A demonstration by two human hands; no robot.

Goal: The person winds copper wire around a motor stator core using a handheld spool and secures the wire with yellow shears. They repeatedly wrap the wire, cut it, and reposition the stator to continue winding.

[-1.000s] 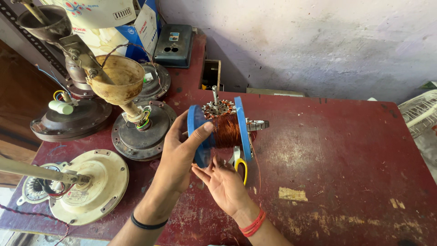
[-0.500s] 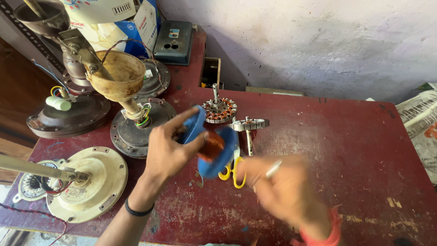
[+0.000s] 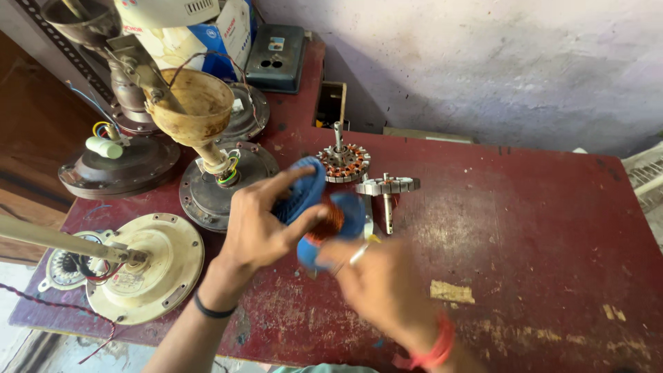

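My left hand (image 3: pixel 259 224) grips a blue spool of copper wire (image 3: pixel 323 211) above the red table, fingers wrapped over its near flange. My right hand (image 3: pixel 380 283), blurred by motion and wearing a ring and a red wrist thread, is at the lower right side of the spool with fingers touching it. Just behind the spool stand a wound stator with a shaft (image 3: pixel 343 160) and a bare metal stator on a shaft (image 3: pixel 387 188).
Ceiling fan motors sit at left: a cream one (image 3: pixel 148 266) with a rod, a dark one (image 3: pixel 214 186) under a tan canopy cup (image 3: pixel 195 105), another dark one (image 3: pixel 117 166). A box (image 3: pixel 276 47) and cartons stand at the back. The worn red table (image 3: pixel 525 228) extends right.
My right hand swung out to the right and came back to the spool. The left hand tilted the spool from upright to leaning, uncovering the two stators behind it.
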